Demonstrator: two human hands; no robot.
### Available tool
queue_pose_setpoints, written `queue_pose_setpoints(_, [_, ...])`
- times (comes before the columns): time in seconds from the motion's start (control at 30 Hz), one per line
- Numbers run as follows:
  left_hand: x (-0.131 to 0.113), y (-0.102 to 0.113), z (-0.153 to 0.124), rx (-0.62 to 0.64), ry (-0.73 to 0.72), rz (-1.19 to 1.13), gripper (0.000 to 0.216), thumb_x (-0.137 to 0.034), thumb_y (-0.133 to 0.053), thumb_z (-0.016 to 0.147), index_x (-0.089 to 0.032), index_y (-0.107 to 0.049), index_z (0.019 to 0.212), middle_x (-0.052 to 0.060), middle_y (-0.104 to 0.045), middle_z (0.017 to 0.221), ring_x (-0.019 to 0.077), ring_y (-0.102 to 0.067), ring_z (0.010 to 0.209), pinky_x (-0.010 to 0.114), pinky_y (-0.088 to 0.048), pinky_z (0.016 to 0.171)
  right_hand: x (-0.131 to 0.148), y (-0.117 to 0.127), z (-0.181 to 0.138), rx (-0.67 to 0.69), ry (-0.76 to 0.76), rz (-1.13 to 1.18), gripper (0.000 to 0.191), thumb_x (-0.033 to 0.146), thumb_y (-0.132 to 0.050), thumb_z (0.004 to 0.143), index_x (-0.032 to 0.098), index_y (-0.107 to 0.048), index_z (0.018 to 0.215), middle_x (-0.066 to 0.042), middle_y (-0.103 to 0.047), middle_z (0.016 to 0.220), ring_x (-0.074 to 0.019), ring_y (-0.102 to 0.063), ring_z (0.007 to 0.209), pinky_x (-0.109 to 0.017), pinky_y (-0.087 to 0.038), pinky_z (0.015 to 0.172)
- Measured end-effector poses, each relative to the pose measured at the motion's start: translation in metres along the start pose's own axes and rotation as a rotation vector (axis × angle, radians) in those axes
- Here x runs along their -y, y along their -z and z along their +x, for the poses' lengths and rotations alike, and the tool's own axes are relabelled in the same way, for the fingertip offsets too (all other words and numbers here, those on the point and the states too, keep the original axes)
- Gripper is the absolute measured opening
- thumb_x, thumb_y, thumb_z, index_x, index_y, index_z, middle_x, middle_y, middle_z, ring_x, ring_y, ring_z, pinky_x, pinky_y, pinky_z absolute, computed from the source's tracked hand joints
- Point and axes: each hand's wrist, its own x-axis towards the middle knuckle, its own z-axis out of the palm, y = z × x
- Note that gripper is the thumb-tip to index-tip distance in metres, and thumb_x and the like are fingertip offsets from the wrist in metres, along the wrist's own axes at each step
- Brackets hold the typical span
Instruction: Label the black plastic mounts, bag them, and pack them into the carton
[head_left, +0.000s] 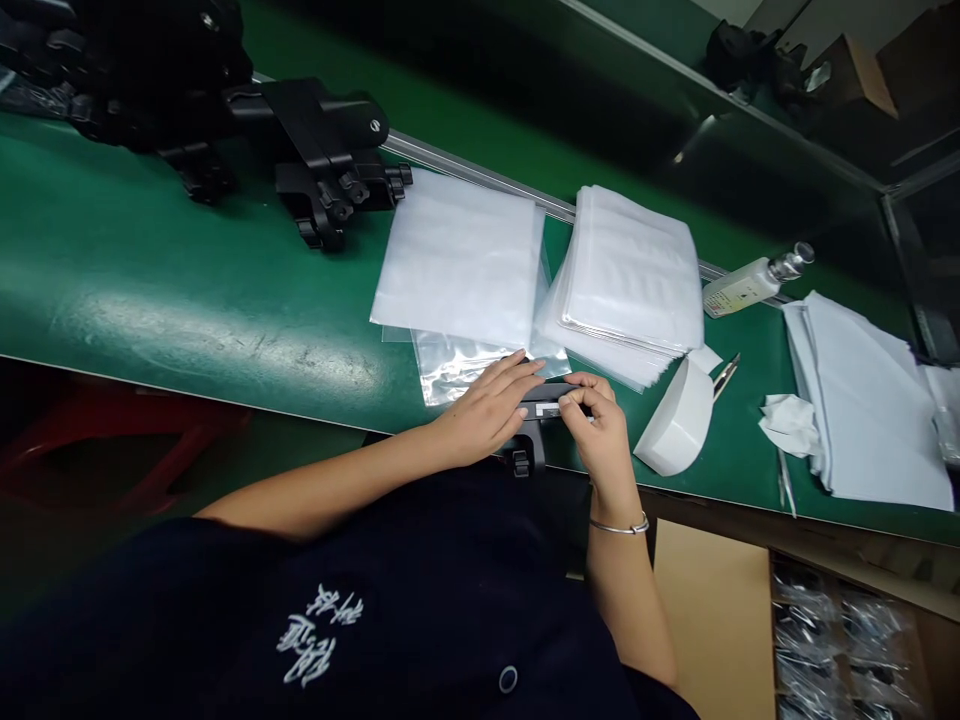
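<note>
Both of my hands meet at the near edge of a green belt (150,290). My left hand (487,405) lies over a small black plastic part (531,440), fingers curled along its top. Pinched shut, my right hand (596,425) presses thumb and forefinger on a small white label on that part. A clear plastic bag (450,365) lies flat just beyond my left fingers. A roll of white labels (679,415) stands right of my right hand.
Two stacks of white bags (461,255) (630,270) lie beyond my hands. Black plastic parts (322,150) are piled far left. A small bottle (754,283), a blade (725,375) and white sheets (862,400) lie to the right. A carton of bagged parts (847,640) stands below.
</note>
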Motion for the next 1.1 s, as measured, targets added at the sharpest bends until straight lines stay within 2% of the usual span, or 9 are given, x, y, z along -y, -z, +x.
queue_pose_setpoints(0.37, [0.001,-0.001,-0.001,-0.009,-0.017,0.033,0.042,-0.023,-0.036,0.099,-0.015,-0.043,0.140,0.015,-0.041,0.153,0.0303,-0.023,0.150,0.057,-0.028,0.120,0.000,0.000,-0.001,0.004,0.012,-0.012,0.018,0.030,-0.058,0.085,0.022,-0.060,0.069,-0.007,-0.063,0.110,-0.0259,-0.053,0.114,-0.045,-0.036,0.102])
queue_pose_setpoints(0.63, [0.001,-0.001,-0.002,-0.076,-0.065,0.116,0.042,-0.022,-0.039,0.098,-0.013,-0.045,0.139,0.017,-0.046,0.149,0.0310,-0.030,0.147,0.056,-0.035,0.116,0.003,0.001,-0.002,0.005,0.045,-0.106,0.019,0.029,-0.058,0.085,0.022,-0.060,0.068,-0.008,-0.063,0.109,-0.0264,-0.054,0.111,-0.045,-0.039,0.100])
queue_pose_setpoints(0.73, [0.001,0.005,-0.004,-0.139,-0.185,0.240,0.034,-0.021,-0.044,0.097,-0.016,-0.056,0.128,0.014,-0.061,0.134,0.0290,-0.048,0.135,0.052,-0.042,0.110,0.005,-0.003,-0.003,0.005,0.054,-0.136,0.018,0.030,-0.058,0.085,0.022,-0.060,0.068,-0.008,-0.063,0.109,-0.0269,-0.055,0.110,-0.046,-0.041,0.099])
queue_pose_setpoints(0.83, [0.003,0.016,-0.003,-0.142,-0.436,0.377,0.022,-0.023,-0.050,0.095,-0.019,-0.066,0.109,0.007,-0.074,0.107,0.0230,-0.065,0.109,0.040,-0.050,0.094,0.003,0.001,-0.004,0.012,0.060,-0.150,0.019,0.030,-0.059,0.085,0.022,-0.061,0.068,-0.009,-0.064,0.110,-0.0274,-0.056,0.111,-0.047,-0.042,0.100])
queue_pose_setpoints(0.9, [0.006,0.025,0.001,-0.115,-0.544,0.442,0.020,-0.026,-0.052,0.095,-0.018,-0.068,0.103,0.005,-0.075,0.099,0.0205,-0.067,0.098,0.035,-0.050,0.081,-0.001,0.012,-0.004,0.085,0.071,-0.098,0.014,0.031,-0.061,0.086,0.023,-0.066,0.076,-0.008,-0.065,0.115,-0.0271,-0.057,0.116,-0.047,-0.042,0.104])
queue_pose_setpoints(0.93, [0.008,0.030,0.004,-0.087,-0.574,0.462,0.021,-0.028,-0.051,0.096,-0.019,-0.069,0.102,0.005,-0.075,0.098,0.0196,-0.068,0.096,0.033,-0.049,0.077,-0.005,0.019,-0.003,0.142,0.077,-0.050,0.011,0.033,-0.062,0.087,0.024,-0.069,0.088,-0.007,-0.065,0.121,-0.0265,-0.057,0.120,-0.047,-0.042,0.106])
queue_pose_setpoints(0.97, [0.009,0.034,0.007,-0.048,-0.596,0.473,0.022,-0.029,-0.050,0.097,-0.019,-0.069,0.102,0.004,-0.075,0.098,0.0188,-0.068,0.095,0.032,-0.048,0.074,-0.009,0.027,-0.003,0.208,0.084,-0.007,0.018,0.034,-0.064,0.087,0.027,-0.069,0.103,-0.006,-0.063,0.128,-0.0257,-0.056,0.124,-0.046,-0.042,0.108])
queue_pose_setpoints(1.03, [0.012,0.043,0.014,0.048,-0.637,0.476,0.025,-0.033,-0.048,0.099,-0.021,-0.070,0.104,0.004,-0.076,0.098,0.0175,-0.068,0.092,0.031,-0.045,0.071,-0.018,0.041,-0.001,0.321,0.102,0.012,0.043,0.037,-0.067,0.087,0.032,-0.061,0.129,-0.004,-0.057,0.141,-0.0247,-0.052,0.132,-0.045,-0.040,0.113])
queue_pose_setpoints(1.1, [0.014,0.050,0.022,0.125,-0.680,0.464,0.028,-0.035,-0.047,0.100,-0.021,-0.070,0.106,0.005,-0.075,0.095,0.0172,-0.067,0.089,0.031,-0.043,0.070,-0.026,0.048,0.001,0.362,0.135,-0.054,0.052,0.040,-0.068,0.087,0.035,-0.055,0.137,-0.003,-0.054,0.145,-0.0254,-0.048,0.136,-0.047,-0.038,0.115])
